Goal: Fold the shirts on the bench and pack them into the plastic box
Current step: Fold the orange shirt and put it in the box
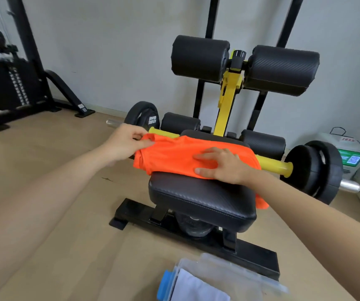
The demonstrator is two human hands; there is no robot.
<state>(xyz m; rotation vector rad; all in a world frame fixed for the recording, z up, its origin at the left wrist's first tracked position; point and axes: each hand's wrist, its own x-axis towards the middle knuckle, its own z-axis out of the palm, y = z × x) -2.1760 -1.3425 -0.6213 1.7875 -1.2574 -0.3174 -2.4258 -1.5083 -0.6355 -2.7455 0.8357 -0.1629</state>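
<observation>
1. Partly cut off: the clear plastic box (229, 272) sits on the wooden floor (66, 213) at the bottom edge of view, just in front of the bench base. Only its far part shows, and it is blurred.
2. Inside the box lies a pale folded cloth (196, 287). A blue clip (164, 285) is on the box's left side. I can't tell what kind of garment the cloth is.
3. The right forearm covers the near-right part of the orange fabric shirt (174, 155). An orange scrap hangs past the right edge below the forearm.
4. The shirt lies bunched across the far half of the black padded tabletop (200, 198). Its long axis runs left-right, with the left end farther away and overhanging the left edge.
5. Left hand (127, 146): the grip is pinching. Thumb and curled fingers hold the shirt's far-left edge, next to the end of the yellow bar (164, 131).
6. Right hand (220, 166): the grip is spread, fingers straight, palm down. It presses the shirt's right-middle onto the tabletop.
</observation>
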